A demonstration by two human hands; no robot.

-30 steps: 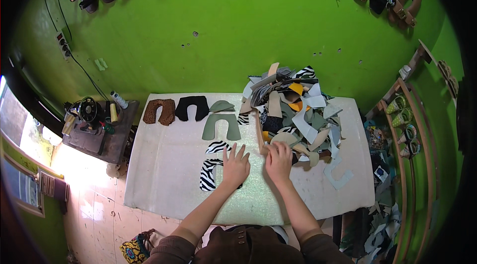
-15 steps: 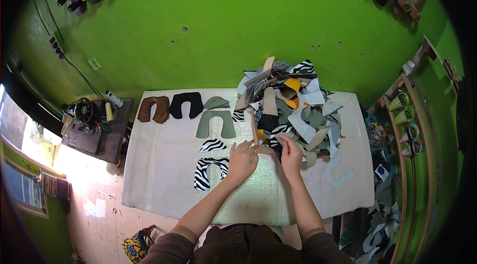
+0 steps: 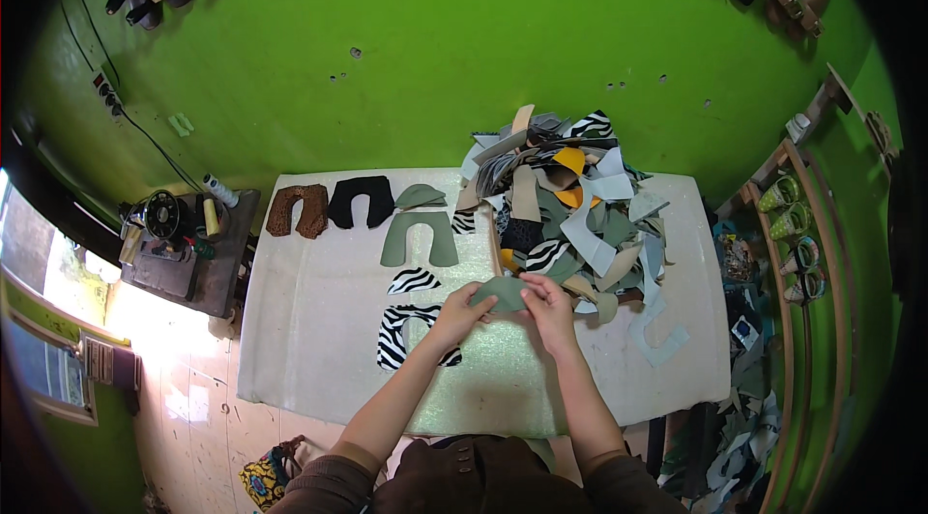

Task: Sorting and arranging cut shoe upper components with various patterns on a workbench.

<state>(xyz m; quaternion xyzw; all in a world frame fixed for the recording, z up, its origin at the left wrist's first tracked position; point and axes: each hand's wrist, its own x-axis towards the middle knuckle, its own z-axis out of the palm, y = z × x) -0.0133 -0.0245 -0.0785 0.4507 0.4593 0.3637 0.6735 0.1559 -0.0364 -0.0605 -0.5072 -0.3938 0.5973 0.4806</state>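
table (image 3: 309,340), hands (image 3: 457,317) seemingly raised, pinching green piece (image 3: 501,293)

The held green piece (image 3: 500,293) looks matt and smooth, like thin leather or an imitation of it. The black piece (image 3: 362,190) is dull, the brown spotted piece (image 3: 280,212) looks fuzzy, and the zebra piece (image 3: 391,338) has a smooth face. In the scrap pile (image 3: 614,267), leather-like sheets mix with paler matt ones. The table cover (image 3: 498,388) has a faint glittery sheen. The wall (image 3: 464,69) wears smooth paint with a soft gloss. The floor tiles (image 3: 198,437) shine, the rack (image 3: 772,166) looks wooden, the sleeve (image 3: 333,483) is matt cloth, and the sewing machine (image 3: 166,214) looks like dark metal
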